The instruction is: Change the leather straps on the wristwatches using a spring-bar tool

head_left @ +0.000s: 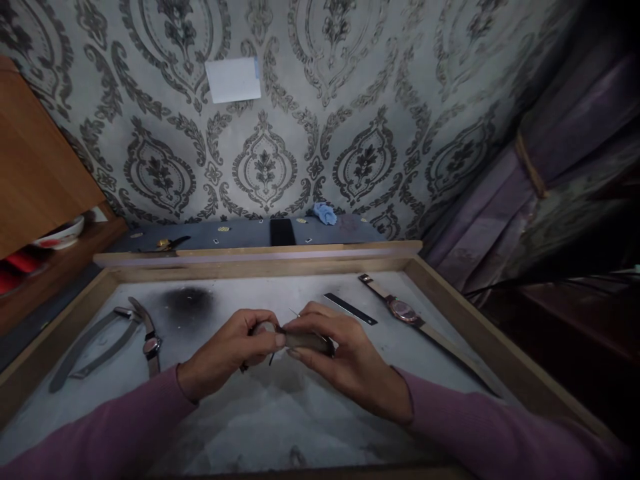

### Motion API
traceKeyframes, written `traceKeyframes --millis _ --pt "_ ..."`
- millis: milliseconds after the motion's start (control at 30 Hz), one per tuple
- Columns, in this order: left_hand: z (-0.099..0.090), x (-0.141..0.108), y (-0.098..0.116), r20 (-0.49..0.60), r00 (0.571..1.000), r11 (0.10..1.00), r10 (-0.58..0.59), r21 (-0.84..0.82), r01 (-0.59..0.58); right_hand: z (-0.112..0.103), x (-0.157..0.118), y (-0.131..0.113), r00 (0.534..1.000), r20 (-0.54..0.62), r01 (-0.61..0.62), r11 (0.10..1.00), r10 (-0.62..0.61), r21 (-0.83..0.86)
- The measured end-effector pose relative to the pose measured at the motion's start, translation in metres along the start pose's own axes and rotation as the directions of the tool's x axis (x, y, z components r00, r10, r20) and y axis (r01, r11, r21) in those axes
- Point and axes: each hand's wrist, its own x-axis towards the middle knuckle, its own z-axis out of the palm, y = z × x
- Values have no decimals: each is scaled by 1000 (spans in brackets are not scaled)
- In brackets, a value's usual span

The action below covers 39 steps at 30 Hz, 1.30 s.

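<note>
Midway between the side edges of the surface (pixel 225 433), left hand (pixel 233 347) and right hand (pixel 350 350) angle inward, both clamped on a brown strap (pixel 309 342).

From my remote seat I can't read any text, brand or number on the feed. The dials of the larger watch (pixel 403 311) and the smaller watch (pixel 151 346) are too small and dim for me to make out numerals, and the pale spot near the end of the black strip (pixel 349 308) is just as illegible. I can't pick out any lettering on the white card (pixel 233 81) against the wallpaper (pixel 265 163) either.
</note>
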Motion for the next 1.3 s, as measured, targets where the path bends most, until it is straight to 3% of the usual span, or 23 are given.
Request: traceKeyframes --millis 300,467,700,833,900,1033,1167,1300 --pt "2 0 7 -38 999 989 5 150 1 4 -2 0 1000 13 28 999 -28 23" --pt "-2 -3 10 -35 999 973 37 230 -28 -2 0 -1 997 77 18 996 -25 85" --pt "-4 -1 10 9 999 966 40 257 -41 -5 1 6 996 -22 -80 995 81 54" --pt "-2 -2 12 17 999 963 45 266 -48 -3 -1 7 986 1 -165 967 168 193" --pt "-3 -2 12 8 998 959 62 277 -62 -4 -1 8 983 29 -181 966 179 182" --pt "-2 -4 14 0 999 945 43 324 -41 -7 -1 5 988 77 -139 988 134 65" --pt "0 -5 17 -18 999 933 41 358 -32 -9 1 -2 997 83 7 994 3 -112" --pt "2 -5 19 -19 999 939 40 344 -31 -9 0 -5 992 128 27 993 -12 -118"
